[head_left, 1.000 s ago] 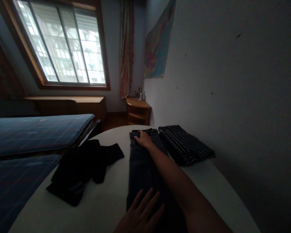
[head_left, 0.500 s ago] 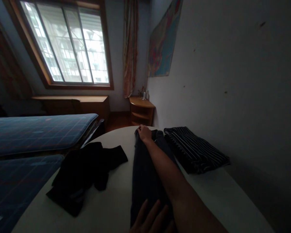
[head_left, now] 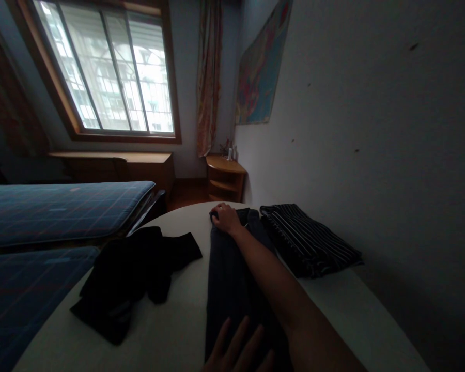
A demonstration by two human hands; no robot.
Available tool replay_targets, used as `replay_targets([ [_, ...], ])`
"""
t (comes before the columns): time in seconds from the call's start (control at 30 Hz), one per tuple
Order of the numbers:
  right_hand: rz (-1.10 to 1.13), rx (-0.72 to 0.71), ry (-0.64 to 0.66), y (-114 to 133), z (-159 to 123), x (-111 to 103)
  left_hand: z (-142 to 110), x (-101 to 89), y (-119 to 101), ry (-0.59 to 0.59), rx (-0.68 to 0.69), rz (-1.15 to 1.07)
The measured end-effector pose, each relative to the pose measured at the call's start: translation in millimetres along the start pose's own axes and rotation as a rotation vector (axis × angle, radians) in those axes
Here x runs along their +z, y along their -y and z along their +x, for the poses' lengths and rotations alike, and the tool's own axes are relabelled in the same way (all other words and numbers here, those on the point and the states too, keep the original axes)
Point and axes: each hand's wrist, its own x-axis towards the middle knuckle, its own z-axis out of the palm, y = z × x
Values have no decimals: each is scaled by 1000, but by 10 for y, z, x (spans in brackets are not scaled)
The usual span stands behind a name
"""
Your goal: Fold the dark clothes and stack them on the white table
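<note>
Long dark blue trousers [head_left: 228, 279] lie lengthwise on a pale round table [head_left: 178, 320]. My right hand [head_left: 225, 218] reaches to their far end, its fingers curled over the far left corner of the cloth. The right forearm crosses over the trousers and hides part of them. At the bottom of the view, my left hand [head_left: 238, 351] rests over the near part of the trousers, fingers spread. Its palm is cut off by the frame edge.
A crumpled black garment [head_left: 135, 274] lies left on the table. A folded black-and-white striped cloth [head_left: 313, 240] lies right, close to the wall [head_left: 352, 103]. Beyond the table's left edge are blue plaid mattresses [head_left: 62, 206]. A wooden corner shelf [head_left: 227, 165] stands behind.
My right hand has shifted slightly left and turned more palm-down at the trousers' far corner, and that corner has moved left with it. My left hand has stayed nearly in place.
</note>
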Motion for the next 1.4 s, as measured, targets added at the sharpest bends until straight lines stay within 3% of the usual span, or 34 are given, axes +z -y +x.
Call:
replay_targets([
  [0.13, -8, -148, 173, 62, -140, 59, -8, 18, 5, -1, 13, -17],
  [0.27, -15, -121, 285, 98, -172, 250, -27, 56, -14, -9, 22, -49],
  [0.43, 12, -60, 300, 114, -71, 346, -41, 87, -45, 30, 2, -96],
  [0.6, 43, -149, 298, 116, -176, 152, -37, 41, -6, 26, 12, -36],
  [0.7, 44, -253, 235, 35, -475, -83, -29, -14, 40, 33, 43, -35],
  [0.83, 86, -357, 154, -186, -1114, -429, -19, -76, 75, 101, 97, -72],
  [1.0, 127, -307, 168, -473, -2017, -710, -43, -84, 59, 277, 82, -223],
  [1.1, 121, -232, 226, -571, -2437, -749, -41, -103, 61, 418, 44, -361],
  [1.2, 113, -189, 294, -575, -2701, -706, 18, -238, 116, 525, 25, -457],
  [1.4, 34, -117, 295, -377, -2905, -533, 143, -752, 365, 539, 25, -525],
])
